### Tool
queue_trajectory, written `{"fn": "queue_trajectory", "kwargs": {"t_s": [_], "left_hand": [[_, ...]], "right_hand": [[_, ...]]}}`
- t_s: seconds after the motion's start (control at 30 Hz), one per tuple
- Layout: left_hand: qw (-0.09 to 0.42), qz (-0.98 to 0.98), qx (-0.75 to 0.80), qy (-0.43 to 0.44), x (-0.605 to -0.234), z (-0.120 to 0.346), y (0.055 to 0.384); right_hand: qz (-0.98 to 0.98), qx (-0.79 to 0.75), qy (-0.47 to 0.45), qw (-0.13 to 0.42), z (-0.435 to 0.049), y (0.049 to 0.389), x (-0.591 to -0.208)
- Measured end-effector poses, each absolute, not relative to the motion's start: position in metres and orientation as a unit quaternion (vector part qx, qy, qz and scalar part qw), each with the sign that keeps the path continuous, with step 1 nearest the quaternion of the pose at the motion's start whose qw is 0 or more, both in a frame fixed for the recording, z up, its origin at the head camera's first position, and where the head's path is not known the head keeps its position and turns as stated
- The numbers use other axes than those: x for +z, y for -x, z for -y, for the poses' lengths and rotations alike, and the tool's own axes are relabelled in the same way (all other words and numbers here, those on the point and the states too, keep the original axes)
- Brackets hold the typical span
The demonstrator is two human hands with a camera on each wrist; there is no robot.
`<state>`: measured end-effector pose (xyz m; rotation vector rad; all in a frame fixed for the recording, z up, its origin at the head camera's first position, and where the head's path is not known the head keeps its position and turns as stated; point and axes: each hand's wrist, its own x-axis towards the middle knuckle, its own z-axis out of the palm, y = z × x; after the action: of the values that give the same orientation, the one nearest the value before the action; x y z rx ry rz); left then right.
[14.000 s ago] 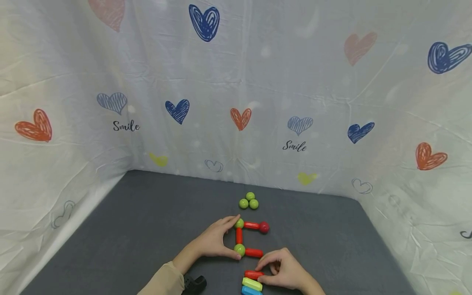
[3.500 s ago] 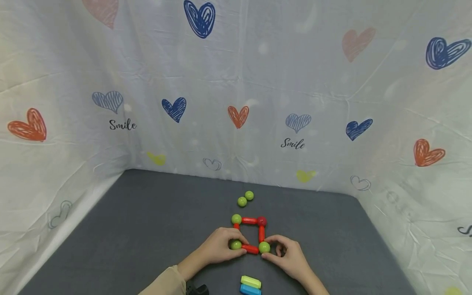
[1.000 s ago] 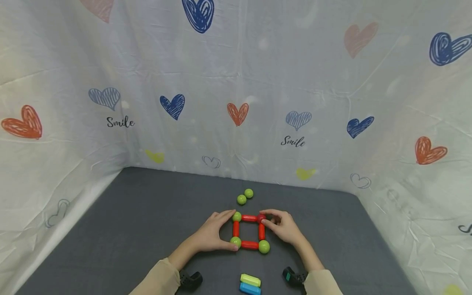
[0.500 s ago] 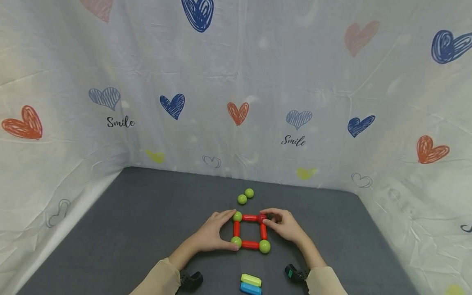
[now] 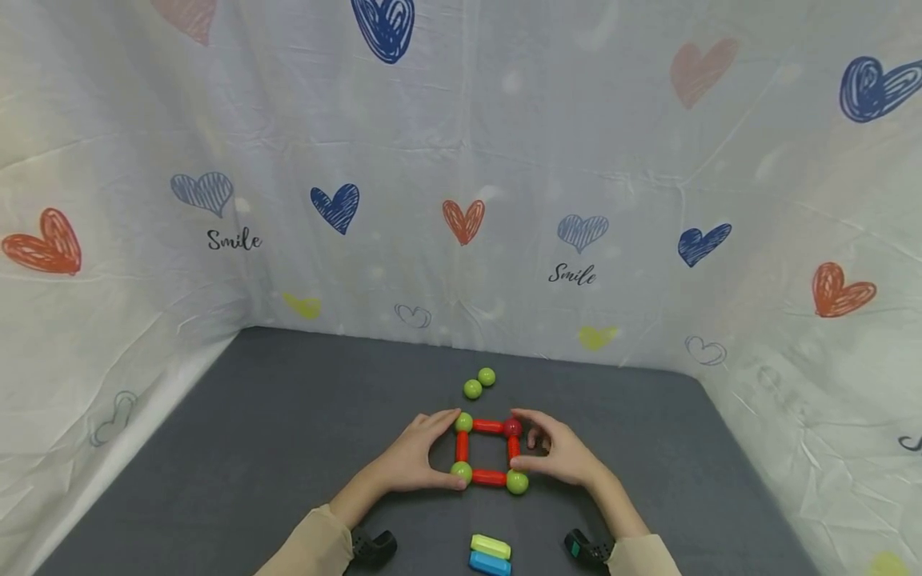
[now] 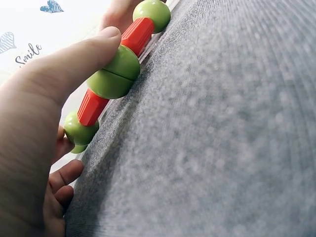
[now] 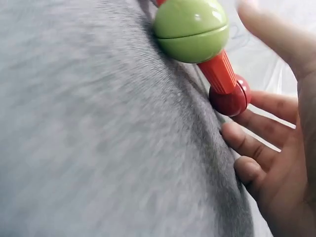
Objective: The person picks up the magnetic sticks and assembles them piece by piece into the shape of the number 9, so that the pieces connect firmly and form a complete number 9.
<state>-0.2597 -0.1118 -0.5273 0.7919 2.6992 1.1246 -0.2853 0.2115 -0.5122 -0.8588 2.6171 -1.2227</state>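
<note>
On the dark cloth lies a toy square of red rods (image 5: 490, 478) joined by balls. Three corners are green balls (image 5: 517, 482); the far right one is a red ball (image 5: 512, 429). My left hand (image 5: 412, 458) spans the left side, index finger at the far green ball (image 5: 464, 422) and thumb on the near green ball (image 6: 114, 74). At the right side, my right hand (image 5: 565, 453) has its index fingertip at the red ball (image 7: 231, 98). Its thumb overlaps the right rod in the head view and stands apart from the green ball (image 7: 191, 30) in the right wrist view.
Two loose green balls (image 5: 472, 390) lie behind the square. A yellow rod (image 5: 491, 547) and a blue rod (image 5: 490, 563) sit side by side near the front. White cloth (image 5: 461, 160) printed with hearts encloses the table (image 5: 346, 384).
Since the oldest frame, a red rod and a green ball have joined the square's right side. Just now my right thumb left the red ball and moved nearer; my left hand stayed.
</note>
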Motion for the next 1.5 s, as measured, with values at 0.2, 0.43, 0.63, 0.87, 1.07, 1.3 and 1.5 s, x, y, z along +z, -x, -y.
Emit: {"fn": "queue_trajectory", "kwargs": {"t_s": [0.2,0.43,0.63,0.87,1.07,1.3,1.5], "left_hand": [[0.058,-0.891,0.362,-0.268,-0.527,0.112,0.260],[0.057,-0.893,0.355,-0.270,-0.528,0.114,0.261],[0.048,-0.897,0.348,-0.268,-0.527,0.115,0.262],[0.036,-0.901,0.345,-0.262,-0.526,0.116,0.264],[0.021,-0.909,0.328,-0.257,-0.529,0.116,0.267],[0.024,-0.909,0.328,-0.258,-0.527,0.120,0.271],[0.024,-0.906,0.332,-0.263,-0.527,0.123,0.277]], "right_hand": [[-0.889,-0.342,0.295,0.072,-0.213,0.265,-0.512],[-0.901,-0.332,0.271,0.072,-0.208,0.263,-0.516],[-0.898,-0.330,0.278,0.088,-0.208,0.271,-0.516],[-0.891,-0.323,0.306,0.093,-0.208,0.282,-0.510],[-0.894,-0.318,0.297,0.105,-0.205,0.287,-0.504],[-0.897,-0.315,0.293,0.101,-0.201,0.290,-0.505],[-0.897,-0.324,0.285,0.098,-0.200,0.288,-0.505]]}}
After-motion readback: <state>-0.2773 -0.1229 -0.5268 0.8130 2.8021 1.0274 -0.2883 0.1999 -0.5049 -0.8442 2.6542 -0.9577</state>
